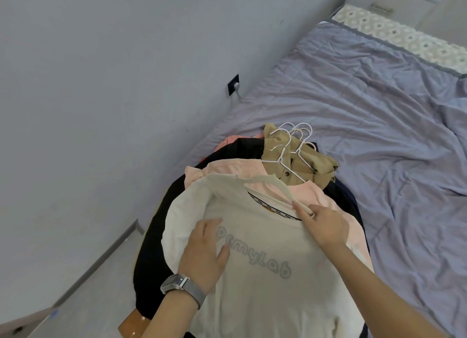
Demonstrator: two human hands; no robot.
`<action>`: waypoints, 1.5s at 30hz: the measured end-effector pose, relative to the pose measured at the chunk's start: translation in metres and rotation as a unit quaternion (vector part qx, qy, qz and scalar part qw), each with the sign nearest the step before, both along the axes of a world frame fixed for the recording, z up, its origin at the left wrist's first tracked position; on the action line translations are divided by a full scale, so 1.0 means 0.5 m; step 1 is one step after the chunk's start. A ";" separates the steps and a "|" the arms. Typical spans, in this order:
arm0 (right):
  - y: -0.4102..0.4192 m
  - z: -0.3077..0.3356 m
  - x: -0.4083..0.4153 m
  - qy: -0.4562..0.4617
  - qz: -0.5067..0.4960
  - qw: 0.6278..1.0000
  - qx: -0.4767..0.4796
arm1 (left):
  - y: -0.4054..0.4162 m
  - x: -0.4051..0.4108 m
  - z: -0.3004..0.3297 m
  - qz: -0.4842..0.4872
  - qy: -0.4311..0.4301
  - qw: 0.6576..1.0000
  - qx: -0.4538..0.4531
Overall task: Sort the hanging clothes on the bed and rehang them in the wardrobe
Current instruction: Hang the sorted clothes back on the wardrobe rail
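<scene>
Lying topmost on the pile of hangered garments at the bed's (379, 110) near corner, the white T-shirt (265, 274) is held for sorting — left hand (202, 257) flat, fingers straight, pinning the chest; right hand (323, 226) pinching its collar, apparently to lift it off.

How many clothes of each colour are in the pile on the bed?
White T-shirt: 1
Pink tops: at least 1, maybe another behind
Black garment: at least 1
Khaki shirt: 1
Total: at least 4 visible; more may be hidden.
</scene>
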State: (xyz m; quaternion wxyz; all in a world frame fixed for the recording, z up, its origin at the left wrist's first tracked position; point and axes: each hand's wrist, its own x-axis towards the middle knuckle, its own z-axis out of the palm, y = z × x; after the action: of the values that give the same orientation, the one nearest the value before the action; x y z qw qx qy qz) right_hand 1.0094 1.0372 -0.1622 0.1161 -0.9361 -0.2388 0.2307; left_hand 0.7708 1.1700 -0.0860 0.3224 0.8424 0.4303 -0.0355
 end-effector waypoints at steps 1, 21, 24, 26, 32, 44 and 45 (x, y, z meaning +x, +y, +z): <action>-0.005 0.026 -0.005 -0.005 0.012 1.000 0.020 | 0.005 0.002 0.009 0.004 -0.016 0.999 0.030; 0.082 -0.074 0.169 0.276 0.065 0.949 -0.134 | 0.005 0.002 0.036 -0.105 0.016 0.992 0.069; 0.086 -0.148 0.160 0.167 0.053 0.966 -0.192 | 0.006 -0.022 0.030 -0.084 0.008 0.996 0.037; 0.087 -0.162 0.151 0.144 0.014 0.980 -0.140 | 0.007 -0.028 0.030 -0.073 0.003 0.997 0.028; 0.077 -0.119 0.079 0.287 0.028 0.957 -0.010 | 0.002 -0.022 0.027 -0.072 0.010 0.996 0.052; -0.074 0.199 -0.050 0.522 0.133 0.829 0.149 | -0.003 -0.009 0.130 -0.070 -0.055 0.980 0.178; -0.090 0.211 -0.070 0.546 0.136 0.813 0.152 | -0.006 -0.012 0.147 -0.065 -0.053 0.981 0.176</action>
State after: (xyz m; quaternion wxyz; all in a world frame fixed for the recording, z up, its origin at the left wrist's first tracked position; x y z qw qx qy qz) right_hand 0.9743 0.9924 -0.0566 0.3351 -0.5848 -0.2934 0.6780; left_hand 0.7649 1.1670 -0.0124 0.1889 0.9128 0.3562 0.0648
